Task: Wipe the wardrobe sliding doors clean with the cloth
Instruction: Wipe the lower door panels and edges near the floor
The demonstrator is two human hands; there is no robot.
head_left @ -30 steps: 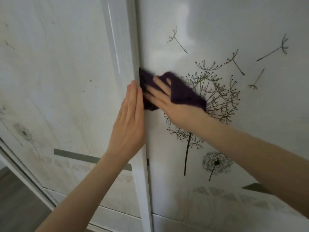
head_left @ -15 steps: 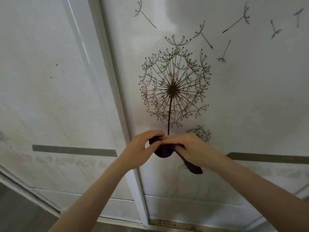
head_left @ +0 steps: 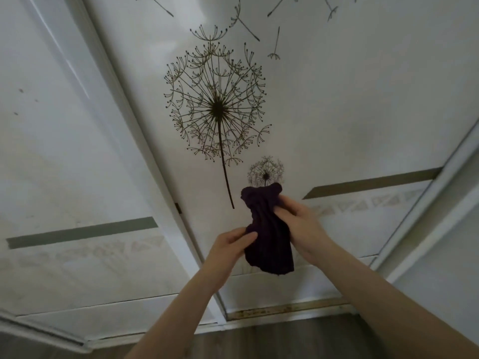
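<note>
Both hands bunched on the cloth in open air before the right door, flat panel bare around the dandelion print, raised door edge just left, frame post at right, floor below

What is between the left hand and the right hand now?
In the head view, the dark purple cloth hangs bunched between the left hand and the right hand; both hands grip it, in front of the right sliding door.

Single head-worn wide-angle view, close to the wardrobe sliding doors, facing forward and down, floor at bottom edge
</note>
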